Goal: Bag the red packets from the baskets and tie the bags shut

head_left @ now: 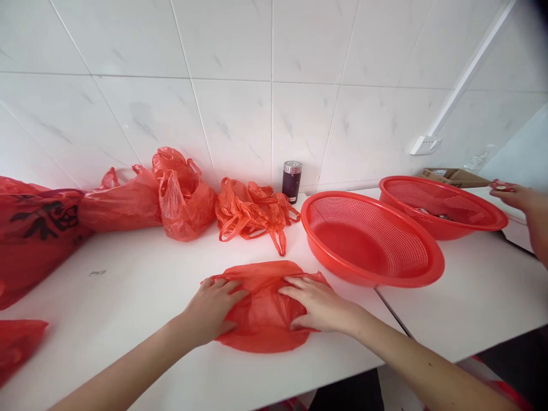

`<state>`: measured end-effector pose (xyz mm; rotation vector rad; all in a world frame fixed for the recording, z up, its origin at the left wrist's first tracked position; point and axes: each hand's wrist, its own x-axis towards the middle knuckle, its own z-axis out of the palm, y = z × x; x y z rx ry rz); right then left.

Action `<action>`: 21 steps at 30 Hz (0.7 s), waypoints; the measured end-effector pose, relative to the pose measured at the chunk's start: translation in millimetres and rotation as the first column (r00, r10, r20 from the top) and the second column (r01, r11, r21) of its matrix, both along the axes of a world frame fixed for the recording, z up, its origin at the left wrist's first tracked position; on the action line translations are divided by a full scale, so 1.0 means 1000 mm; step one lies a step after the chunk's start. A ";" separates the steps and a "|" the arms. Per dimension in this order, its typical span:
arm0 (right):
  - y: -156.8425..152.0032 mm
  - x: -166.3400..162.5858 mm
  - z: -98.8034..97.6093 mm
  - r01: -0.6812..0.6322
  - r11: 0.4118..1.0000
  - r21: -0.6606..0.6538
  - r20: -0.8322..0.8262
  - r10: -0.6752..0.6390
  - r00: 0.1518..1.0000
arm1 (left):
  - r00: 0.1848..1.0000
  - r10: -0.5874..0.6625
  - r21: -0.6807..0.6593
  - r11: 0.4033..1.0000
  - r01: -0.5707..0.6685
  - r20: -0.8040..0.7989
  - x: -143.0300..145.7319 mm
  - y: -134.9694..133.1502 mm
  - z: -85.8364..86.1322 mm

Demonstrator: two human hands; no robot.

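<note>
A flattened red plastic bag (265, 328) lies on the white table (128, 297) right in front of me. My left hand (212, 311) rests on its left side, fingers bent and pressing into the plastic. My right hand (317, 305) lies flat on its right side with the fingers stretched out. Both hands touch the bag; neither lifts it.
Crumpled red bags (252, 211) and fuller red bags (184, 197) line the tiled wall; a large red bag (32, 234) is at left. Two red perforated baskets (372, 237) (443, 205) stand at right, a dark flask (291, 181) behind. Another person's hand (520, 197) reaches in at far right.
</note>
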<state>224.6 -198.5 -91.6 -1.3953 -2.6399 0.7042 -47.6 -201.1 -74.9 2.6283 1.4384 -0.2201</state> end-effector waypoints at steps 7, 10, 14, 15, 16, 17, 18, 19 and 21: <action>-0.025 0.008 0.026 0.004 0.999 0.042 -0.247 0.007 0.969 | 0.995 0.096 -0.073 0.993 -0.096 -0.008 0.000 0.000 0.008; -0.039 0.021 0.052 0.060 0.971 0.231 -0.370 0.030 0.929 | 0.993 0.118 -0.083 0.990 -0.116 0.017 -0.003 0.000 0.010; -0.025 0.084 0.091 0.451 0.767 0.456 -0.428 -0.255 0.867 | 0.990 0.119 -0.085 0.990 -0.112 0.081 -0.011 -0.002 0.010; -0.015 0.110 0.099 0.561 0.673 0.483 -0.433 -0.374 0.820 | 0.987 0.126 -0.089 0.989 -0.118 0.099 -0.012 -0.003 0.011; -0.004 0.138 0.104 0.651 0.585 0.484 -0.433 -0.487 0.759 | 0.984 0.137 -0.094 0.987 -0.127 0.114 -0.013 -0.004 0.012; 0.008 0.168 0.106 0.722 0.511 0.466 -0.425 -0.587 0.689 | 0.981 0.148 -0.098 0.986 -0.136 0.129 -0.014 -0.006 0.013; 0.020 0.199 0.105 0.768 0.460 0.446 -0.387 -0.674 0.629 | 0.977 0.155 -0.099 0.985 -0.141 0.147 -0.014 -0.007 0.015; 0.031 0.229 0.100 0.800 0.404 0.444 -0.328 -0.757 0.565 | 0.973 0.156 -0.098 0.985 -0.141 0.168 -0.013 -0.008 0.017; 0.047 0.281 0.084 0.831 0.327 0.451 -0.190 -0.874 0.447 | 0.967 0.144 -0.092 0.988 -0.127 0.209 -0.011 -0.009 0.023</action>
